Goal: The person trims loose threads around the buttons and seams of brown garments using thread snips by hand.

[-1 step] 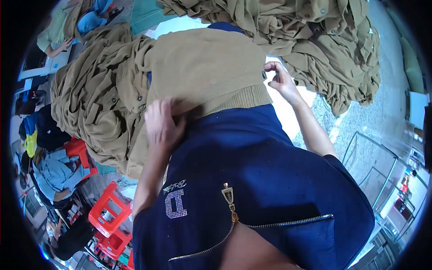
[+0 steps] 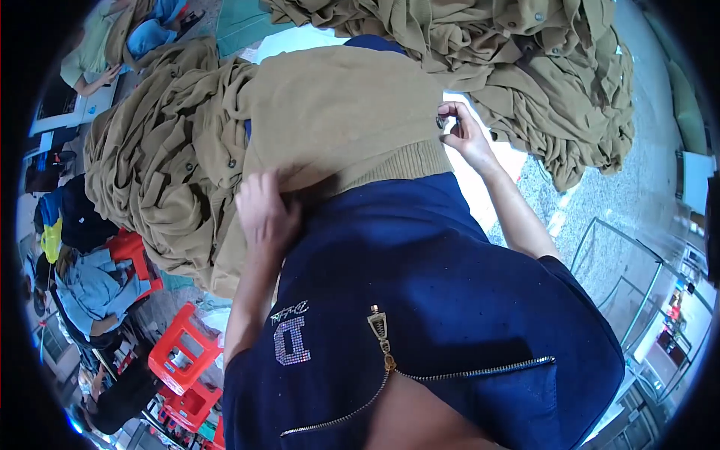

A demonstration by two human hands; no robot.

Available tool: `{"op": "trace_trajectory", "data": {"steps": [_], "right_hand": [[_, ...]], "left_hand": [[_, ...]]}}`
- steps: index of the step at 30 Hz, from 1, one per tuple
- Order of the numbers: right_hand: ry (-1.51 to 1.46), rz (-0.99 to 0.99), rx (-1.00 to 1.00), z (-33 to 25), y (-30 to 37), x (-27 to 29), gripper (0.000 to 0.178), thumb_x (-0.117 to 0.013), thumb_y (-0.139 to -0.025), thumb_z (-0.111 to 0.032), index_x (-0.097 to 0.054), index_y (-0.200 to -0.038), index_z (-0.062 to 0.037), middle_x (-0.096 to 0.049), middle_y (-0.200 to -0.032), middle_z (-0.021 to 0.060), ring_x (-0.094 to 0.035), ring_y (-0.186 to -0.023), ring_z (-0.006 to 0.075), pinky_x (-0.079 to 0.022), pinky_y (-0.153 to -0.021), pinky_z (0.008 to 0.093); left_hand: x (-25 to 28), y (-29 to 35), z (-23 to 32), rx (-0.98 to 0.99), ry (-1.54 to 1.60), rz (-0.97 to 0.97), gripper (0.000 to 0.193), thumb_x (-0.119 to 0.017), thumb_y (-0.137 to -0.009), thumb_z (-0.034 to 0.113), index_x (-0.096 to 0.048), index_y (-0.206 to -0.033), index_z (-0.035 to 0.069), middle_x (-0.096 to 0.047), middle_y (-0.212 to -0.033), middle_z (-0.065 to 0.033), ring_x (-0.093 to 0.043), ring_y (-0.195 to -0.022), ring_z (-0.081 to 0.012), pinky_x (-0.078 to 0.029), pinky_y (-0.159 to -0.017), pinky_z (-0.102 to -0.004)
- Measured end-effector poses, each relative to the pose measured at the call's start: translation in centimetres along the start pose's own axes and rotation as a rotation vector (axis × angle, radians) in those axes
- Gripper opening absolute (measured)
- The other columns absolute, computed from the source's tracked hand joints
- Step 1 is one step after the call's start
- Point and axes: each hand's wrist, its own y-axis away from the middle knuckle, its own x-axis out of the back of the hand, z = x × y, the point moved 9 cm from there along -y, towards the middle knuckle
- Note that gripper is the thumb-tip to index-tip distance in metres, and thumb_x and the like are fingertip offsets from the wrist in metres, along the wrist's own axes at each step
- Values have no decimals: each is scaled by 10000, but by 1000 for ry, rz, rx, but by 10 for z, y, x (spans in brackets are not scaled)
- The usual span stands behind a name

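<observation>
A tan knit garment (image 2: 341, 112) with a ribbed band lies spread over the lit white surface in front of me, its near edge against my dark blue zip top. On its near left edge is my left hand (image 2: 264, 210), fingers curled onto the knit; the tips are partly hidden and slightly blurred. Just past the garment's right edge, my right hand (image 2: 469, 136) is closed in a pinch. It holds a small dark, metallic-looking object (image 2: 441, 121) between thumb and fingers; its kind is too small to make out.
Tan buttoned knitwear is heaped at the left (image 2: 161, 172) and the far right (image 2: 555, 82). Red plastic stools (image 2: 184, 349) stand at lower left, near a chair with light blue cloth. A metal frame (image 2: 637, 277) is at right. Another person's hand (image 2: 109, 75) shows at upper left.
My left hand has shifted slightly left along the garment's edge. The right hand has barely moved and still pinches the small dark object.
</observation>
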Motion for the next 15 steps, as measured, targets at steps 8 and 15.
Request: {"op": "trace_trajectory", "data": {"steps": [8,15], "right_hand": [[-71,281,223,-10,-3,3,265,-499,-756,105,-563,-967,-41,-567,-959,16,-526,-860,103,-425,-789,221],[179,749,592,-94,10,108,199,-569,-812,39,-603,-992,-37,-605,-979,64,-576,-902,159,-464,-796,269]], "left_hand": [[24,87,-117,494,-430,-111,411,-565,-721,42,-522,-1124,108,-572,-1014,-132,-551,-975,-351,-442,-790,-435],[133,136,-241,799,-233,135,139,-562,-822,100,-627,-930,41,-666,-840,-166,-655,-769,-300,-504,-737,-374]]}}
